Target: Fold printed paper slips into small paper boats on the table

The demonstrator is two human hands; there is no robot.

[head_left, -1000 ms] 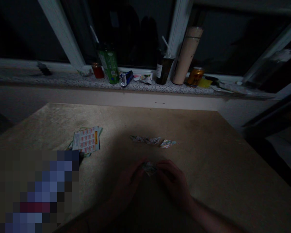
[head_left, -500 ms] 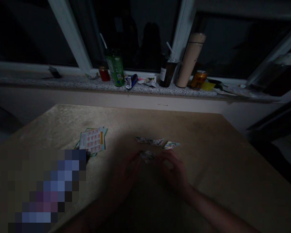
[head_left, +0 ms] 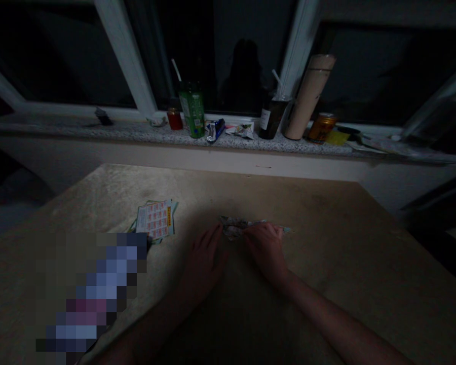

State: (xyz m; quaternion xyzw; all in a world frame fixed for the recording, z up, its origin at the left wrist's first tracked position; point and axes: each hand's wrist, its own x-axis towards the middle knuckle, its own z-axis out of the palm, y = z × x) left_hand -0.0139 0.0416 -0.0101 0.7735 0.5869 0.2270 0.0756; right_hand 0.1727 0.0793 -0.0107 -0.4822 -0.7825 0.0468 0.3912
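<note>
A small folded paper (head_left: 233,232), boat-shaped and printed, is on or just above the table between my two hands. The fingertips of my left hand (head_left: 203,256) pinch its left end. On its right end my right hand (head_left: 266,251) closes its fingers and hides part of it. Right behind it lie more folded papers (head_left: 230,220) of the same kind, in a short row. The tip of one pokes out to the right of my right hand. Shadow makes the folds hard to see.
A stack of printed cards (head_left: 155,219) lies left on the table (head_left: 327,213), with a pixelated blue-purple long thing in front. Along the windowsill (head_left: 129,133) stand a green bottle (head_left: 197,114), a red jar (head_left: 175,120), a dark cup with straw (head_left: 268,120), a pink flask (head_left: 309,99) and an orange can (head_left: 321,126).
Both hands have moved the folded paper forward, up against the row of folded papers. My right hand now covers part of that row. The view has shifted slightly to the left.
</note>
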